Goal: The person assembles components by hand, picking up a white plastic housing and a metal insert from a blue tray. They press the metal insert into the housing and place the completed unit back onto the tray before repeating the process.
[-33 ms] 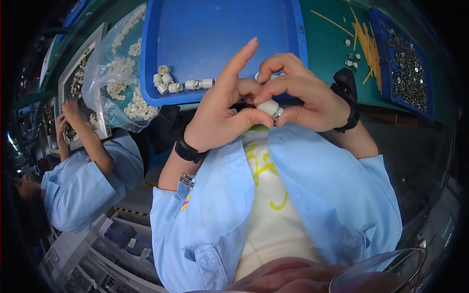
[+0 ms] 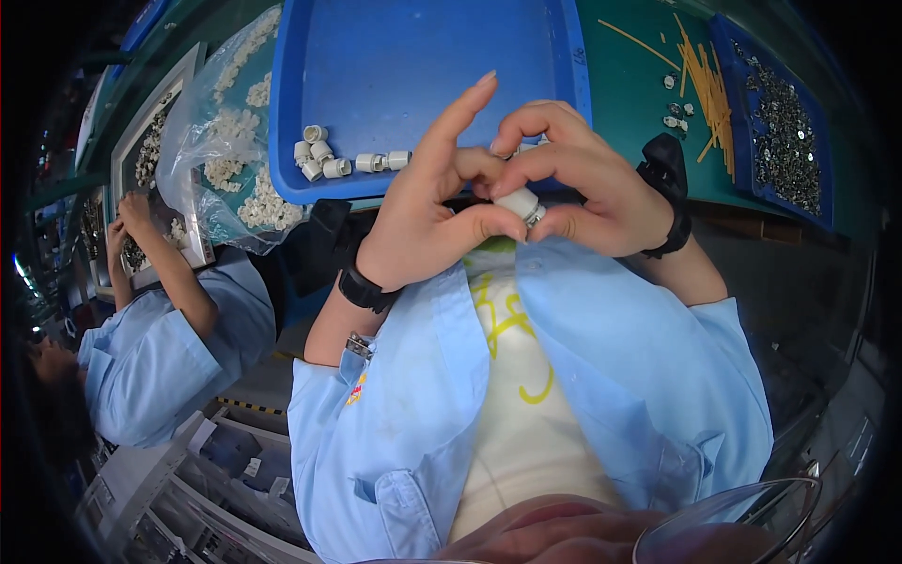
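Note:
Pinched between both hands at the near edge of the tray is a small white cylindrical lamp holder [image 2: 518, 203], with some metal at its lower right end. My left hand [image 2: 423, 202] has its thumb against the piece and its index finger stretched upward. From the other side, the thumb and fingers of my right hand [image 2: 601, 193] close round it. Fingers hide part of the piece. Several similar white lamp holders [image 2: 337, 168] lie along the near side of the blue tray [image 2: 427, 70]; a few more are partly hidden behind my right fingers.
A clear plastic bag [image 2: 193, 155] of small white parts lies left of the tray. On the right are thin wooden sticks [image 2: 711, 99], a few loose small parts [image 2: 675, 122] and a blue bin [image 2: 742, 174] of small metal parts. At far left a co-worker's hands [image 2: 132, 218] work over another tray.
The lamp holder has turned slightly between my fingers, and less of its metal end shows. My hands have barely moved.

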The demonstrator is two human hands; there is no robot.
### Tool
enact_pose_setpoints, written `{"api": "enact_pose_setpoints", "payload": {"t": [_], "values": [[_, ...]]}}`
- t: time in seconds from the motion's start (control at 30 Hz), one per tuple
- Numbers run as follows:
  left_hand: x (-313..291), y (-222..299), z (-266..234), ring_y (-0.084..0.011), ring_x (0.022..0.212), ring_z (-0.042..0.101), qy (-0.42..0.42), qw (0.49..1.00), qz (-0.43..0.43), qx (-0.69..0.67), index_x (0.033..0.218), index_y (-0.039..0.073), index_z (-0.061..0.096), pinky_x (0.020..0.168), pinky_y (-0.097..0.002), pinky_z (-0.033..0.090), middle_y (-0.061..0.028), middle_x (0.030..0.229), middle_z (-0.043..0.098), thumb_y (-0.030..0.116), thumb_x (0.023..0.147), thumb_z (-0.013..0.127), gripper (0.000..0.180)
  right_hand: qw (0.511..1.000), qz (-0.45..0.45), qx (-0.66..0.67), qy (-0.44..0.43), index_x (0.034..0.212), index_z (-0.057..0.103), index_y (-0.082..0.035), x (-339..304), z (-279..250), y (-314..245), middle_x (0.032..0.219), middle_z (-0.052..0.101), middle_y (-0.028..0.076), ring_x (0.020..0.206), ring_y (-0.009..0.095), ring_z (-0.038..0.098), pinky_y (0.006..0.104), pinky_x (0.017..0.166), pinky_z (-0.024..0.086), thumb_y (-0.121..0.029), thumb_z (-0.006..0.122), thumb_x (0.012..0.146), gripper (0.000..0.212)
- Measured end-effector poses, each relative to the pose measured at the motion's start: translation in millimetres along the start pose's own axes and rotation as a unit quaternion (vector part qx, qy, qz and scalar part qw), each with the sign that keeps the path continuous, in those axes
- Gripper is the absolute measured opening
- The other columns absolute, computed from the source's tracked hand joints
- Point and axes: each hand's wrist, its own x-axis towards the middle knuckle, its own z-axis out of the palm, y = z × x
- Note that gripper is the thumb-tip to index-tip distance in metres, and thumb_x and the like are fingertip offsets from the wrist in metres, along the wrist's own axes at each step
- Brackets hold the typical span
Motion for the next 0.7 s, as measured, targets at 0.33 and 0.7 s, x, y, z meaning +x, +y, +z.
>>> {"api": "enact_pose_setpoints", "payload": {"t": [0.33,0.7], "values": [[6.5,-15.1,2.9,-0.0128,0.093,0.047,0.078,0.997,0.019,-0.01,0.13,0.005,0.035,0.084,-0.0263,0.039,-0.005,0.1,0.05,0.014,0.08,0.064,0.058,0.994,0.04,-0.005,0.106,0.105,0.054,-0.001,1.6,12.7,-3.6,0.106,0.059,0.013,0.096,0.028,0.058,0.0355,0.081,0.046,-0.025,0.06,0.083,0.033],[7.9,-25.0,7.7,-0.0164,0.106,0.043,0.045,0.998,0.035,-0.008,0.125,0.001,0.04,0.09,-0.0279,0.036,-0.0074,0.117,0.041,0.035,0.083,0.06,0.058,0.989,0.018,0.011,0.144,0.107,0.053,-0.001,-4.0,25.3,-3.6,0.103,0.06,0.013,0.093,0.026,0.059,0.0337,0.081,0.046,-0.022,0.059,0.084,0.032]]}}
